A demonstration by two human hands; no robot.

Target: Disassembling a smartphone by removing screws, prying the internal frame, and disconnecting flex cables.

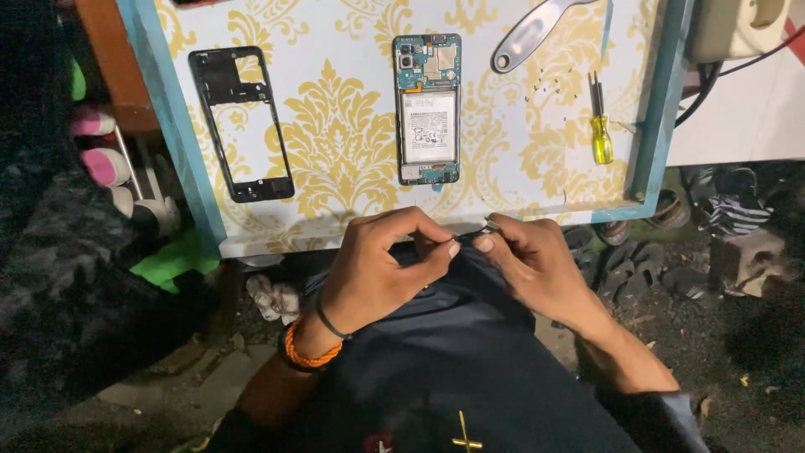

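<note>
Tiny part, dark and slim, sits pinched between both sets of fingertips at the centre of the frame, just below the near edge of the table; what kind of part it is, I cannot tell. Look at the work surface first: a table covered in white cloth with a yellow floral pattern, edged in a light blue frame, fills the upper half of the frame. On it, upper centre, lies an opened phone, back off, battery and circuit board showing. To the upper left lies a black phone frame, empty in the middle. Upper right, a grey metal tool rests at an angle, small screws are scattered just below it, and a yellow-handled screwdriver lies upright near the right edge. A white power strip sits at the far upper right corner. Below the table the ground is dark and rough, with sandals at the right and a green scrap at the left.

Now the hands. The left hand curls in from the lower left, wrist wearing an orange beaded bracelet and a thin black band, thumb and forefinger clenched on the tiny part. The right hand comes in from the lower right, thumb and fingers nipping the same part from the other side. Both hover over a dark blue lap.
</note>
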